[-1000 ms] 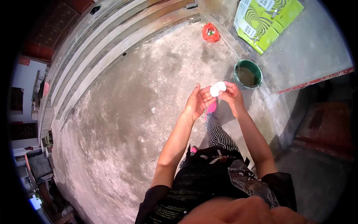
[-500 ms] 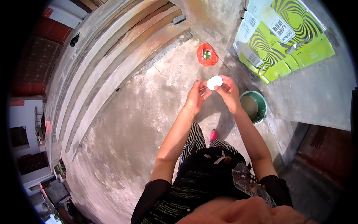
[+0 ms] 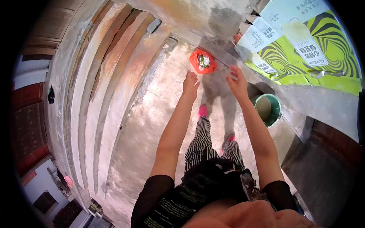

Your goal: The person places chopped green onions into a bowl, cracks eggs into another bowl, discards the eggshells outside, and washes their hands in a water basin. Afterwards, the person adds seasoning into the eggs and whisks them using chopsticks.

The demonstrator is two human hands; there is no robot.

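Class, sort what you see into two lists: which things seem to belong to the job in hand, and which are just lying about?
Likely in the job:
- left hand, open
- right hand, open
- red bag, nearest to both hands

Probably just lying about:
- green bucket
- printed green cardboard
- grey stone by the steps

Orange-red bag (image 3: 209, 69), green bucket (image 3: 275, 111), 2 pink shoes (image 3: 202, 111), black-and-white striped trousers (image 3: 199, 137), lime-green carton (image 3: 296, 57) with black curving stripes.

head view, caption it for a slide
Left hand and right hand held apart, with a red bag on the floor beyond.
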